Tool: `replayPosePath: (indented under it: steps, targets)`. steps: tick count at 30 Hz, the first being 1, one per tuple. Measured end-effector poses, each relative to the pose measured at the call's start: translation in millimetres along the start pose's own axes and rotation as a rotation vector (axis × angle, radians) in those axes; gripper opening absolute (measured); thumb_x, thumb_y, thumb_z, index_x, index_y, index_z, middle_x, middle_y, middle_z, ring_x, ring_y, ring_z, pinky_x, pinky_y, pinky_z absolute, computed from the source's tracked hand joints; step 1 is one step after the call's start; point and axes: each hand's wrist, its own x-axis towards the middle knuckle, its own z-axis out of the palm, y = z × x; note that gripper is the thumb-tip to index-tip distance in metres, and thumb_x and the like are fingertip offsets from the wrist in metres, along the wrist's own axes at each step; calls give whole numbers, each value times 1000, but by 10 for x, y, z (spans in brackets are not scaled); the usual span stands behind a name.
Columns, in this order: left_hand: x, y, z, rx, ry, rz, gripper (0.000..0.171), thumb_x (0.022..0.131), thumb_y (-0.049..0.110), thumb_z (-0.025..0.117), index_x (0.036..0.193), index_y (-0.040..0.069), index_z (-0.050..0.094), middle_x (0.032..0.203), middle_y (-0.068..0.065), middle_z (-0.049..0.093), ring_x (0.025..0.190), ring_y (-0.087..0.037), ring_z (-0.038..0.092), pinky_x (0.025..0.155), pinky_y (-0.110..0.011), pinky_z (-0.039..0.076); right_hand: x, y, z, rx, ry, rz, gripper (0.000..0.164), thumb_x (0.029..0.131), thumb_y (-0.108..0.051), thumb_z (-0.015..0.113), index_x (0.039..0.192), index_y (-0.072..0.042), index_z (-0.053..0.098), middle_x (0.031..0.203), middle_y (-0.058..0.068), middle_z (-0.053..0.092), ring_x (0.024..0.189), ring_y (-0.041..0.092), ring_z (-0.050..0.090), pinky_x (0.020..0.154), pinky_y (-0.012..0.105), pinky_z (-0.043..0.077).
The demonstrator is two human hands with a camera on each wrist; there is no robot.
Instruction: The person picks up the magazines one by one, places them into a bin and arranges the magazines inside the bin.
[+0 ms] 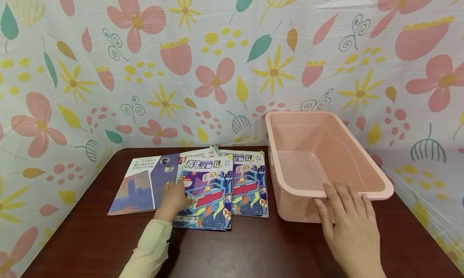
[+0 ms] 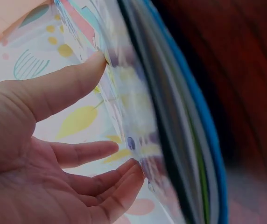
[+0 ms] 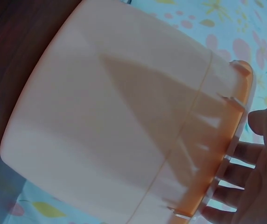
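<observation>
In the head view my left hand (image 1: 175, 199) is at the left side of the front magazine (image 1: 206, 201), which has a colorful illustrated cover. Up close in the left wrist view, the thumb and fingertips of that hand (image 2: 45, 140) touch the glossy cover of a magazine (image 2: 133, 107), its page edges showing. My right hand (image 1: 351, 229) rests on the near rim of a pink plastic basin (image 1: 301, 207). From the right wrist, its fingers (image 3: 243, 170) reach over the basin's rim, with the thumb apart from the outer wall.
A second magazine (image 1: 250, 189) with a matching cover lies right of the front one, beside the basin. A white and purple booklet (image 1: 135, 189) lies at left, partly under my left hand. A dark wooden table (image 1: 253, 249) bears everything; a flowered cloth (image 1: 224, 48) hangs behind.
</observation>
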Motion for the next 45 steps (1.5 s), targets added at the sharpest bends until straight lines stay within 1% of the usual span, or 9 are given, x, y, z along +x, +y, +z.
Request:
replayPosePath:
  steps: [5, 11, 18, 23, 28, 30, 34, 39, 45]
  targets:
    - [59, -40, 14, 49, -24, 7, 75, 73, 28, 85, 118, -21, 49, 111, -36, 55, 109, -50, 46, 98, -57, 34, 15, 0, 3, 3, 1, 4, 65, 101, -55, 31, 126, -2, 58, 125, 21, 55, 125, 44, 41, 113, 54, 18]
    - [94, -61, 10, 87, -49, 2, 69, 72, 30, 85, 110, -19, 54, 104, -30, 59, 104, -47, 51, 97, -56, 34, 19, -8, 22, 3, 23, 4, 65, 101, -55, 31, 124, -2, 59, 124, 21, 56, 123, 45, 43, 111, 56, 20]
    - [107, -32, 3, 56, -61, -5, 69, 75, 29, 84, 115, -19, 54, 112, -33, 57, 111, -49, 48, 102, -57, 33, 5, 0, 24, 4, 33, 28, 62, 101, -54, 33, 124, -2, 59, 123, 21, 57, 124, 44, 42, 112, 55, 19]
    - [107, -32, 19, 45, -55, -5, 74, 75, 29, 84, 118, -21, 50, 115, -36, 54, 114, -51, 45, 102, -57, 33, -3, 7, 32, 8, 46, 29, 62, 101, -53, 34, 123, -2, 60, 123, 21, 57, 124, 45, 42, 112, 55, 19]
    - [115, -58, 5, 39, -44, 9, 69, 72, 29, 86, 113, -19, 56, 109, -32, 59, 105, -46, 52, 97, -55, 39, 0, 7, 50, 15, 52, 19, 63, 101, -55, 32, 123, -2, 59, 122, 20, 57, 123, 45, 43, 111, 56, 20]
    - [119, -73, -13, 25, -41, 13, 66, 70, 28, 87, 110, -17, 59, 104, -28, 62, 98, -42, 55, 93, -53, 44, 4, 5, 55, 18, 52, 15, 63, 101, -55, 32, 123, -3, 59, 122, 20, 57, 123, 45, 43, 111, 57, 20]
    - [139, -97, -60, -30, -56, 5, 67, 69, 23, 88, 113, -15, 56, 100, -24, 63, 89, -36, 59, 85, -52, 49, 1, -3, 49, 16, 50, 16, 63, 101, -54, 32, 123, -2, 59, 122, 20, 57, 123, 45, 43, 111, 57, 20]
    - [205, -181, -89, -76, -77, 0, 64, 71, 19, 85, 116, -13, 53, 103, -23, 63, 90, -34, 61, 83, -51, 49, 5, -17, 50, 16, 62, 12, 63, 101, -55, 30, 122, -3, 59, 121, 19, 57, 122, 44, 43, 111, 56, 20]
    - [303, -325, -128, -151, -120, 29, 46, 80, 14, 77, 113, -13, 59, 104, -24, 64, 88, -32, 62, 79, -48, 50, 1, -25, 53, 11, 67, 14, 64, 101, -55, 30, 122, -3, 59, 120, 19, 57, 121, 45, 43, 111, 56, 20]
